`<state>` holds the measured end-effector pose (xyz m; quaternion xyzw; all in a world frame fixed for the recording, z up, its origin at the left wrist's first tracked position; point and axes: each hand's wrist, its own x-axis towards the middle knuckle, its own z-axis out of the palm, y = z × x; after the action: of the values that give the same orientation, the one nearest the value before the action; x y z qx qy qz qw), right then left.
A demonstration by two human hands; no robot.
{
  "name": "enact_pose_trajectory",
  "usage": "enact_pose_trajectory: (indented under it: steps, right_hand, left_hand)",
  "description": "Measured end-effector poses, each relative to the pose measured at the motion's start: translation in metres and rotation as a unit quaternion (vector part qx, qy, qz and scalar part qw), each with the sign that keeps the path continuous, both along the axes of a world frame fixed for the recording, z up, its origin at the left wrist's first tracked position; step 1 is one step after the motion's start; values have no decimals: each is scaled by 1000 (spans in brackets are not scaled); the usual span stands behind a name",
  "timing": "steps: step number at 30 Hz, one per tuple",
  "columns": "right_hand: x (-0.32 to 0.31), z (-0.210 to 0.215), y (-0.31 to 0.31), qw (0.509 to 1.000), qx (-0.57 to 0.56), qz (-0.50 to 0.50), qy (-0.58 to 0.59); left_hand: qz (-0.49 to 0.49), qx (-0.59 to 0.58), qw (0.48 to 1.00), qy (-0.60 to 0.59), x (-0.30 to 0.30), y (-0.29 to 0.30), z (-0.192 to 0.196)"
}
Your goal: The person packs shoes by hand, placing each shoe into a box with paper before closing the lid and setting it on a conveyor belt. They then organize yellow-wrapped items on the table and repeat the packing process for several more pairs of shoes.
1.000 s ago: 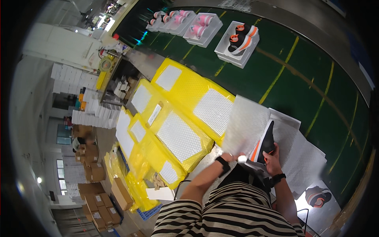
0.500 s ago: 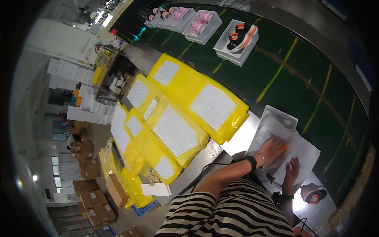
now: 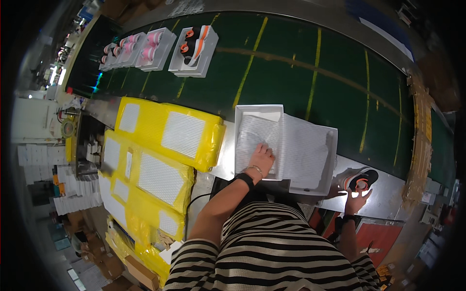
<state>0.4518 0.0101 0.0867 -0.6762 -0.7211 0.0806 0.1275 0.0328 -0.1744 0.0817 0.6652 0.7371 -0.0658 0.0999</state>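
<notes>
The left hand (image 3: 262, 156) lies flat, fingers spread, on the tissue paper in the open white box (image 3: 252, 112), while the right hand (image 3: 357, 200) touches the black-orange shoe (image 3: 361, 178) on the worktop (image 3: 388, 199), right of the box.

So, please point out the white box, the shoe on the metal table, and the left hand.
white box (image 3: 241, 114), head view, its top left rim.
shoe (image 3: 361, 179), head view, the dark upper.
left hand (image 3: 262, 156), head view, back of the hand.

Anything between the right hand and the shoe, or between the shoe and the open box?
Nothing visible. The right hand is at the black-and-orange shoe on the metal ledge. The white box sits beside it, with the left hand on its paper.
</notes>
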Motion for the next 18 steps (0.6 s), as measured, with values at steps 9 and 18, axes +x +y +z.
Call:
enact_pose_trajectory:
  steps: [9, 18]
  right_hand:
    - [-62, 108, -1, 912, -116, 230, 320]
    - [-206, 160, -63, 727, -349, 336, 486]
  left_hand:
    - [27, 180, 955, -234, 31, 28, 148]
    - [-17, 204, 945, -257, -21, 4, 196]
